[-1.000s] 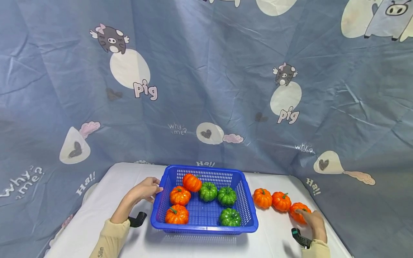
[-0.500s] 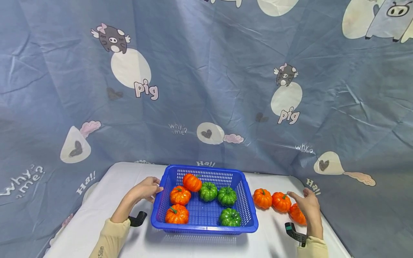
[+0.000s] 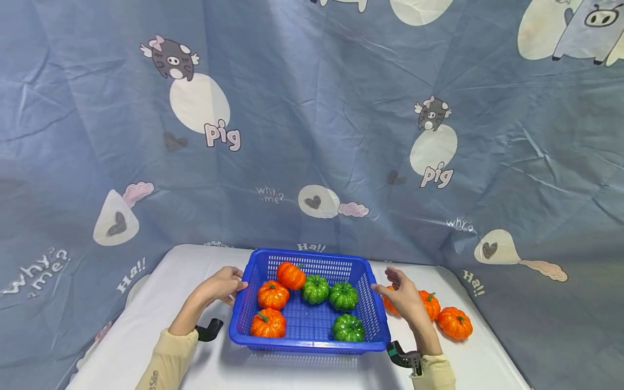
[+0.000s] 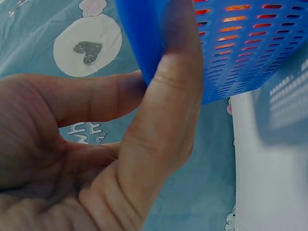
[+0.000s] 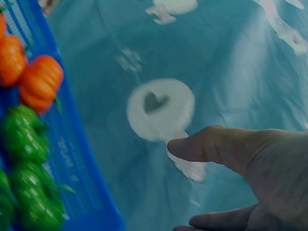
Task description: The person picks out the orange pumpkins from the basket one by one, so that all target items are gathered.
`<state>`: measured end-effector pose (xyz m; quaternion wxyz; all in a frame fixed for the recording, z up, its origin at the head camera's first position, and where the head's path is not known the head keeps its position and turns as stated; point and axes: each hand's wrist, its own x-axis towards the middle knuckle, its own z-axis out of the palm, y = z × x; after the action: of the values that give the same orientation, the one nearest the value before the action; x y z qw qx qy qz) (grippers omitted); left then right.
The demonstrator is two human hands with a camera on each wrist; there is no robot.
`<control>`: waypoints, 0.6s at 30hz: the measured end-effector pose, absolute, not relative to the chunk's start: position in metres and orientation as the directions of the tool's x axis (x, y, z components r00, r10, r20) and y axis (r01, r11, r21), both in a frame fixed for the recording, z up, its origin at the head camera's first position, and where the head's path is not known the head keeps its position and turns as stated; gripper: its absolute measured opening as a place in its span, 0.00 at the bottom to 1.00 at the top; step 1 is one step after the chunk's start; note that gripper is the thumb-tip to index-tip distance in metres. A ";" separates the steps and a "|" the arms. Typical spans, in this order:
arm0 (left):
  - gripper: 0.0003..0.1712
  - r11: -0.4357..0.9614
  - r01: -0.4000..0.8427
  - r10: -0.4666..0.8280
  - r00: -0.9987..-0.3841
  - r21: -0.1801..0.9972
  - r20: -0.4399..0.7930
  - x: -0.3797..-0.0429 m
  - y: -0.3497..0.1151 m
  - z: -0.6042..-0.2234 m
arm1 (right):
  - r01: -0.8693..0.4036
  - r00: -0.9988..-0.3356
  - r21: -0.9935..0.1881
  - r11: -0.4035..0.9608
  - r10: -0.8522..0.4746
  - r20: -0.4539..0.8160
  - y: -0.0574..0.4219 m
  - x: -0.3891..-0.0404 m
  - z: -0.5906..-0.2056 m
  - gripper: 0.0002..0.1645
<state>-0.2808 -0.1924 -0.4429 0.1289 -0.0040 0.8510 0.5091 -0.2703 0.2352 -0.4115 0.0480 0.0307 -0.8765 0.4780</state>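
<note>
A blue plastic basket [image 3: 312, 344] holds several small pumpkins, orange ones [image 3: 273, 295] on its left and green ones [image 3: 343, 297] toward its right. My left hand [image 3: 220, 285] pinches the basket's left rim; in the left wrist view the thumb and a finger [image 4: 163, 110] lie on either side of the blue edge [image 4: 139, 43]. My right hand [image 3: 403, 297] is beside the right rim with thumb and fingers spread, and holds nothing. In the right wrist view the thumb [image 5: 207, 147] stands apart from the basket wall [image 5: 86, 159].
On the white table [image 3: 312, 374], three orange pumpkins [image 3: 455, 323] lie right of the basket, two of them partly behind my right hand. A blue printed cloth [image 3: 312, 135] hangs behind and at both sides.
My right hand has left the rightmost orange pumpkin and moved left, over the others, to the basket's right rim. The left hand and the basket have stayed in place.
</note>
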 end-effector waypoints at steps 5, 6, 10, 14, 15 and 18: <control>0.20 0.471 -0.133 0.161 -0.959 0.872 -0.234 -0.282 -0.194 -0.441 | -0.110 -0.994 -0.828 0.549 -0.065 0.089 0.209 -0.267 -0.420 0.44; 0.20 0.473 -0.130 0.165 -0.958 0.871 -0.233 -0.282 -0.194 -0.441 | -0.112 -0.994 -0.830 0.547 -0.071 0.087 0.205 -0.267 -0.421 0.44; 0.19 0.473 -0.143 0.130 -0.965 0.869 -0.230 -0.282 -0.193 -0.443 | -0.127 -0.992 -0.831 0.541 -0.094 0.090 0.194 -0.266 -0.428 0.44; 0.19 0.480 -0.145 0.114 -0.967 0.865 -0.226 -0.281 -0.193 -0.444 | -0.139 -0.989 -0.825 0.549 -0.114 0.090 0.185 -0.267 -0.435 0.45; 0.18 0.478 -0.148 0.113 -0.967 0.866 -0.228 -0.281 -0.192 -0.444 | -0.139 -0.989 -0.821 0.553 -0.119 0.088 0.182 -0.267 -0.436 0.45; 0.18 0.469 -0.151 0.112 -0.967 0.870 -0.228 -0.280 -0.191 -0.443 | -0.149 -0.987 -0.805 0.575 -0.137 0.085 0.176 -0.267 -0.438 0.45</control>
<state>-0.2804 -0.1911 -0.4432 0.1273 -0.0115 0.8475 0.5152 -0.2668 0.1758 -0.4379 0.0068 0.0807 -0.8873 0.4540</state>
